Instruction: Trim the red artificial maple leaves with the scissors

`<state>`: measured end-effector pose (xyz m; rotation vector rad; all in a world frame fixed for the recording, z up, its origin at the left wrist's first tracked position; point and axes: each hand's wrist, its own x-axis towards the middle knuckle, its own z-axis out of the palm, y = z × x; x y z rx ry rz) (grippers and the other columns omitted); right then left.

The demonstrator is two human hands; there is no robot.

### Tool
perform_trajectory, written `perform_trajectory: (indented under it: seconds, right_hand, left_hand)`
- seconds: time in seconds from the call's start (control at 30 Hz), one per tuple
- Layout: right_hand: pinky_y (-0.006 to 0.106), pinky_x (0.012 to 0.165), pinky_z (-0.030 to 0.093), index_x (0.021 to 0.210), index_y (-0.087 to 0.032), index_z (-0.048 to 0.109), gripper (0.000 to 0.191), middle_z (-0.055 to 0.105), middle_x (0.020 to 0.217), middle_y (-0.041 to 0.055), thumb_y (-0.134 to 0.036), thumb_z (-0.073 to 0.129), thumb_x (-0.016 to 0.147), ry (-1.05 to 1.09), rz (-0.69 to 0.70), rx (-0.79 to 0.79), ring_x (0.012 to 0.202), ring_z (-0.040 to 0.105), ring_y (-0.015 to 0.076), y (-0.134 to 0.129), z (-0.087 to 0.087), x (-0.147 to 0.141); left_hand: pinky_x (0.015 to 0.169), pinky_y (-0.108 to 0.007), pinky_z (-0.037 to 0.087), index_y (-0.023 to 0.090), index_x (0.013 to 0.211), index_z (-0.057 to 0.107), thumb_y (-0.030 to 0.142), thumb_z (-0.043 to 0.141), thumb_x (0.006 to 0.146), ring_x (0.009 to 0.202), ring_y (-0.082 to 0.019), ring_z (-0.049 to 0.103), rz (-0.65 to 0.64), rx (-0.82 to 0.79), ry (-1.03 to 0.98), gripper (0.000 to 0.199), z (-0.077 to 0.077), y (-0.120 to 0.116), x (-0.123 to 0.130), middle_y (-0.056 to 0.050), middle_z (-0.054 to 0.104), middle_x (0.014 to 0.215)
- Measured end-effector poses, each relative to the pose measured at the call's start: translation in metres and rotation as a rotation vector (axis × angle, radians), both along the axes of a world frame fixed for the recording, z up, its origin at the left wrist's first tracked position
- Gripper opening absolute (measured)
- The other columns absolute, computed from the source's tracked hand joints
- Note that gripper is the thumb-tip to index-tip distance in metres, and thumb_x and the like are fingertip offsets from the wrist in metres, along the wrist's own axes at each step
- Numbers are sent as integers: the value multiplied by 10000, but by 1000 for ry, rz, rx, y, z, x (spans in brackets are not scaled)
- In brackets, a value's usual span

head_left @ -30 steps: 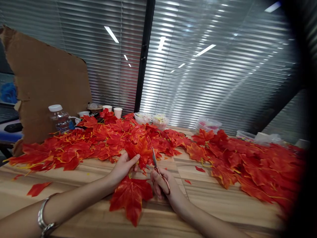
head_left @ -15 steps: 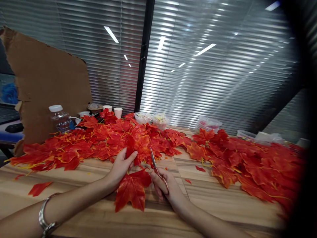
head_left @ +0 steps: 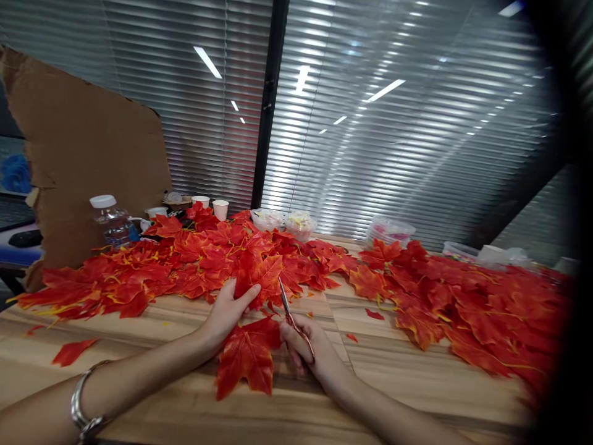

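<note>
My left hand (head_left: 230,309) pinches a red-orange maple leaf (head_left: 260,272) between thumb and fingers, with the leaf upright over the near side of a leaf pile. My right hand (head_left: 303,346) is closed around the handles of a pair of scissors (head_left: 289,314), whose blades point up and away beside the held leaf's right edge. Below and between both hands, another red leaf (head_left: 246,358) spreads over the wooden table (head_left: 185,395). Its stem end is partly hidden near my left hand.
Heaps of red leaves lie left (head_left: 139,272) and right (head_left: 482,309). Behind them stand a plastic bottle (head_left: 113,222), paper cups (head_left: 221,210) and clear tubs (head_left: 300,225). Cardboard (head_left: 92,154) rises at the left. Red scraps (head_left: 374,314) dot the table.
The held leaf and my left thumb have shifted slightly right. The scissors have moved a little left. The lower leaf has shifted slightly down and to the right.
</note>
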<state>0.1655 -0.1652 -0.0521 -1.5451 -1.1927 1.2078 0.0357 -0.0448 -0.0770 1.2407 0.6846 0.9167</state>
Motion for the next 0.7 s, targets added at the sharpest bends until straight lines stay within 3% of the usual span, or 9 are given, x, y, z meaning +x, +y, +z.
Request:
perform_trajectory:
  seconds: [0.27, 0.53, 0.7]
  right_hand:
    - [160, 355, 254, 716, -166, 422, 420, 432, 424, -63, -575, 430, 812, 40, 62, 8, 349, 375, 56, -1, 1, 1]
    - [147, 294, 201, 695, -157, 463, 394, 375, 403, -85, -539, 525, 772, 42, 62, -18, 291, 311, 38, 0, -16, 3]
    - [145, 311, 223, 725, -156, 465, 423, 418, 394, -74, -574, 466, 793, 52, 54, -26, 299, 347, 47, 0, -10, 3]
  left_hand:
    - [478, -206, 303, 153, 682, 508, 441, 640, 680, 493, -82, 397, 35, -116, -10, 316, -2, -2, 0, 48, 501, 563]
    - [461, -200, 298, 153, 682, 511, 425, 651, 671, 485, -80, 397, 35, -121, -48, 306, 1, -2, 0, 46, 503, 553]
    - [453, -195, 300, 155, 673, 481, 439, 652, 666, 474, -73, 389, 53, -129, -63, 332, 1, -2, 1, 57, 482, 549]
